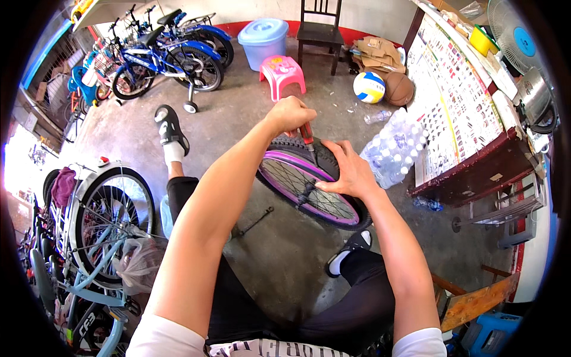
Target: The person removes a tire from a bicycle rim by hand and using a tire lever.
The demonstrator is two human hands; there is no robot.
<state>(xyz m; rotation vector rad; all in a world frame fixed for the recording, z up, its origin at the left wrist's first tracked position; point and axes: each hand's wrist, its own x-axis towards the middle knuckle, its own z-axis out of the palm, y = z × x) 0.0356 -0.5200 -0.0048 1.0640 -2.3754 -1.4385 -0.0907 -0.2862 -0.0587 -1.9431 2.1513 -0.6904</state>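
A bicycle wheel [326, 208] with a purple rim, dark spokes and a black knobbly tyre [326, 159] leans at a tilt between my legs. My left hand [290, 116] is closed round the red handle of a screwdriver [307, 134]. The screwdriver points down, with its shaft against the tyre near the rim; its very tip is hard to make out. On the tyre's right side my right hand [351, 171] grips it, fingers over the tread and thumb across the rim towards the hub.
A dark metal tool [257, 221] lies on the floor left of the wheel. Bicycles [110, 223] crowd the left; blue ones [169, 59] stand behind. A pink stool [282, 76], blue bucket [263, 44], volleyball [369, 87], basketball [398, 89] and bottle pack [394, 147] lie beyond.
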